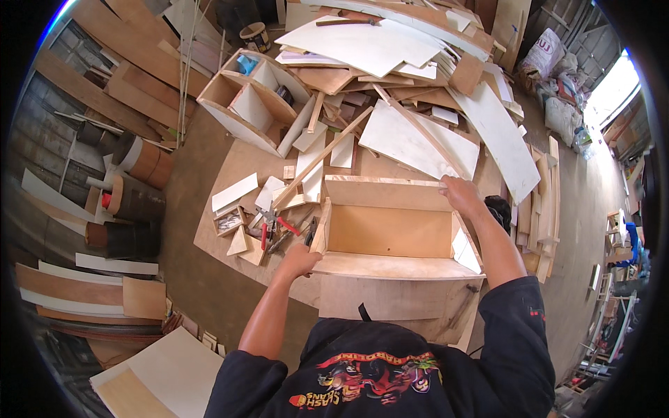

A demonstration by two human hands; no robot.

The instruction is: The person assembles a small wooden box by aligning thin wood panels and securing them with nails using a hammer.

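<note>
An open wooden box, like a drawer (390, 265), rests in front of me on the cluttered worktable (226, 240), its tan inside facing up. My left hand (301, 261) is closed around its near left corner. At the far right corner, my right hand (460, 194) grips the top of the far board. Just left of the box lie red-handled pliers (267, 226) and other hand tools, beside a small wooden tray (228, 221) of tiny pieces. A long thin wood strip (324, 159) slants away beyond them.
Farther back, a compartmented wooden cabinet (258, 104) stands left of a tall heap of offcuts and white panels (362, 42). Boards (547, 209) are stacked on the right. Dark buckets (132, 233) and more sheets (174, 369) sit on the floor at left.
</note>
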